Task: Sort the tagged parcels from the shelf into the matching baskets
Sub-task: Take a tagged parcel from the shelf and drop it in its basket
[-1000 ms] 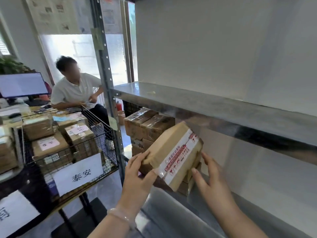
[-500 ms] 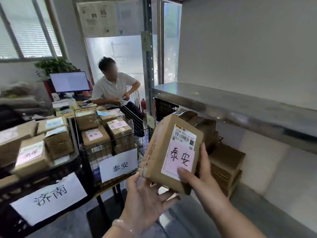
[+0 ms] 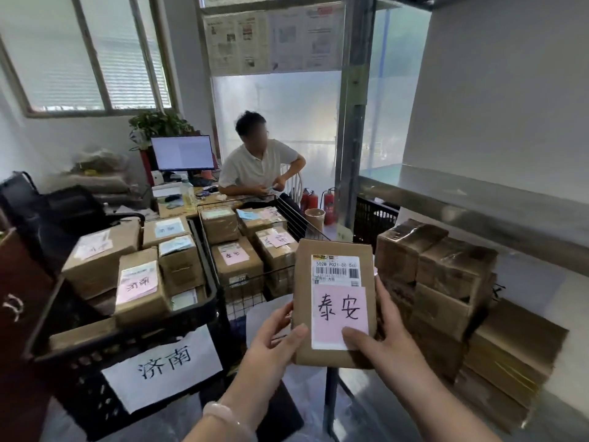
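Parcel point(image 3: 333, 301) stands upright in mid-air on my feed, label face toward the camera. I have the left hand point(image 3: 271, 342) gripping its lower left edge, thumb on the front and fingers curled behind. The right hand point(image 3: 385, 333) grips the lower right edge, its thumb pressing the bottom of the pink tag point(image 3: 339, 317), which reads 泰安. The parcel hangs just in front of the near right corner of the wire basket point(image 3: 298, 218). Left of that I see the black crate point(image 3: 79, 378) with its 济南 sign point(image 3: 164, 362). To the right, brown boxes point(image 3: 446, 282) are stacked at the left end of the lower shelf point(image 3: 366, 409).
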`<control>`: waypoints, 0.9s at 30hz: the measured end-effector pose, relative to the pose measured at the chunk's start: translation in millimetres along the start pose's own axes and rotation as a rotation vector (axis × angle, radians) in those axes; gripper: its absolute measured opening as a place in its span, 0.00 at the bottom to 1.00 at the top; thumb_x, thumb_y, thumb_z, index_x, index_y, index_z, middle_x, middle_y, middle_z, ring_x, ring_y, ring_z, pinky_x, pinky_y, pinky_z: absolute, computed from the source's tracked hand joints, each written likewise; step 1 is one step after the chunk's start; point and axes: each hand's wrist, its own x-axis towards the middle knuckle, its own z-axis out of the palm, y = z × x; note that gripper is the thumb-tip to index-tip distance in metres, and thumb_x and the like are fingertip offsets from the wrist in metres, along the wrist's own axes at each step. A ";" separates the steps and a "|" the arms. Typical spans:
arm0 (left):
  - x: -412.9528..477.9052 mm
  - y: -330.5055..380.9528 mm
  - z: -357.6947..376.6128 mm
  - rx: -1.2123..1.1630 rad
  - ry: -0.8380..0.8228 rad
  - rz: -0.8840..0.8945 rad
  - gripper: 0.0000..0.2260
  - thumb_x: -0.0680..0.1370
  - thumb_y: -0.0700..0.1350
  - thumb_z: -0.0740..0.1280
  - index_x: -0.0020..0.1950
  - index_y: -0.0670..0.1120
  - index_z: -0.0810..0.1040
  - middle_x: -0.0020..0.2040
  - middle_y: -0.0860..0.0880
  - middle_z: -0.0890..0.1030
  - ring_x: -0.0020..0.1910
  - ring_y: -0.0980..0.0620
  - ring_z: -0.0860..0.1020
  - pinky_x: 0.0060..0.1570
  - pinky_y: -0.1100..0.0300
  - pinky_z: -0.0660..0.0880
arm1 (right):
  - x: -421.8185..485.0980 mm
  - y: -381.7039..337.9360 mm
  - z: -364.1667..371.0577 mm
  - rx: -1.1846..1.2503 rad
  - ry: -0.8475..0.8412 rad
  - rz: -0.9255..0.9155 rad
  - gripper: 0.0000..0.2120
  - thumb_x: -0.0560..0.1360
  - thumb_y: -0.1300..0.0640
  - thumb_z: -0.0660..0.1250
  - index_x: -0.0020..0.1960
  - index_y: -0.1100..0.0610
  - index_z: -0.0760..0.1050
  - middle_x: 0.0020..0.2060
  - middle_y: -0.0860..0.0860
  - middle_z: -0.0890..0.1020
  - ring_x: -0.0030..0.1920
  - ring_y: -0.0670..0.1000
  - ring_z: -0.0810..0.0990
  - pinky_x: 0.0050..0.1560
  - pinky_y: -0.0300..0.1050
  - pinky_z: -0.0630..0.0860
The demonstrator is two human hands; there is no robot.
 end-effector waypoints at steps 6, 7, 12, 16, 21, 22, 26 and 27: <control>21.2 27.8 -58.9 -0.204 0.170 -0.036 0.13 0.75 0.48 0.72 0.59 0.55 0.77 0.54 0.48 0.85 0.46 0.51 0.86 0.38 0.56 0.82 | 27.7 -11.4 66.5 0.107 -0.038 0.022 0.32 0.73 0.50 0.72 0.72 0.37 0.61 0.66 0.37 0.72 0.66 0.42 0.71 0.50 0.34 0.74; 24.2 33.3 -69.2 -0.217 0.178 -0.044 0.13 0.76 0.49 0.72 0.60 0.55 0.77 0.54 0.47 0.85 0.46 0.49 0.86 0.37 0.56 0.82 | 31.3 -14.0 78.1 0.120 -0.055 0.031 0.29 0.75 0.51 0.70 0.70 0.37 0.63 0.65 0.39 0.73 0.65 0.42 0.72 0.47 0.31 0.74; 47.4 53.6 -116.7 -0.122 0.157 -0.042 0.21 0.77 0.54 0.70 0.69 0.56 0.73 0.58 0.51 0.84 0.54 0.51 0.83 0.46 0.56 0.79 | 51.3 -18.0 129.2 0.208 -0.061 0.092 0.21 0.76 0.52 0.67 0.64 0.33 0.69 0.59 0.39 0.77 0.57 0.45 0.79 0.51 0.43 0.77; 70.7 70.1 -141.1 -0.030 0.079 -0.040 0.28 0.75 0.60 0.69 0.74 0.58 0.69 0.63 0.54 0.80 0.57 0.55 0.80 0.44 0.61 0.77 | 81.8 -20.3 153.0 0.235 0.041 0.145 0.21 0.76 0.52 0.68 0.67 0.39 0.71 0.57 0.44 0.79 0.56 0.50 0.79 0.57 0.57 0.78; 96.7 86.0 -155.1 0.222 0.041 0.063 0.33 0.72 0.65 0.64 0.77 0.63 0.60 0.65 0.61 0.74 0.57 0.64 0.75 0.51 0.69 0.73 | 141.9 -24.0 165.5 0.273 0.088 0.308 0.19 0.77 0.47 0.66 0.67 0.40 0.70 0.58 0.50 0.77 0.56 0.56 0.77 0.47 0.58 0.80; 103.4 86.9 -159.9 0.303 0.081 0.087 0.32 0.74 0.66 0.63 0.77 0.64 0.60 0.68 0.60 0.72 0.62 0.61 0.73 0.59 0.64 0.71 | 156.1 -23.3 167.7 0.268 0.077 0.319 0.18 0.77 0.48 0.66 0.66 0.40 0.71 0.57 0.51 0.77 0.55 0.56 0.77 0.45 0.58 0.80; 131.1 89.0 -179.7 0.576 0.230 0.173 0.25 0.80 0.60 0.62 0.76 0.65 0.61 0.75 0.59 0.65 0.74 0.57 0.64 0.73 0.54 0.63 | 213.6 -18.1 184.3 0.197 0.016 0.320 0.11 0.78 0.49 0.65 0.60 0.42 0.72 0.53 0.52 0.76 0.52 0.57 0.76 0.44 0.56 0.81; 136.9 92.5 -182.3 0.620 0.248 0.193 0.24 0.81 0.58 0.62 0.76 0.65 0.62 0.74 0.60 0.65 0.73 0.58 0.63 0.72 0.55 0.63 | 229.5 -14.8 190.4 0.178 0.001 0.325 0.14 0.78 0.48 0.65 0.63 0.43 0.71 0.53 0.53 0.76 0.52 0.56 0.77 0.43 0.54 0.80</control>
